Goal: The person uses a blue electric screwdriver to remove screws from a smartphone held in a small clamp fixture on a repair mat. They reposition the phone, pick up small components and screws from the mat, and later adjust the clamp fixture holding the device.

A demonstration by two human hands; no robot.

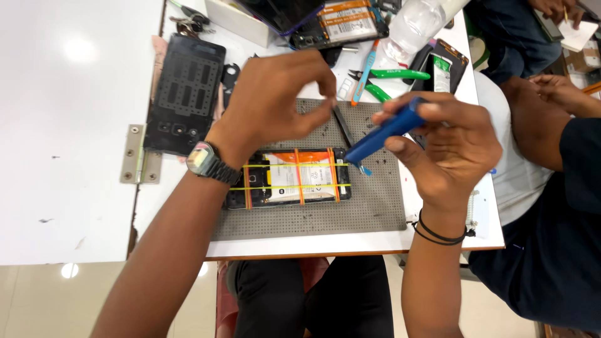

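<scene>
Gripping a blue tool (pixel 385 133) and tweezers (pixel 342 125), both hands work over a grey mat (pixel 375 206) on a white table (pixel 62 125).

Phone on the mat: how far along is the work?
Done: the opened phone lies back-off on the grey mat, battery exposed, strapped with orange and yellow bands. In hand: the right hand holds a blue tool with its tip at the phone's right edge; the left hand pinches a thin dark tool. Left: the black back panel lies apart.
</scene>
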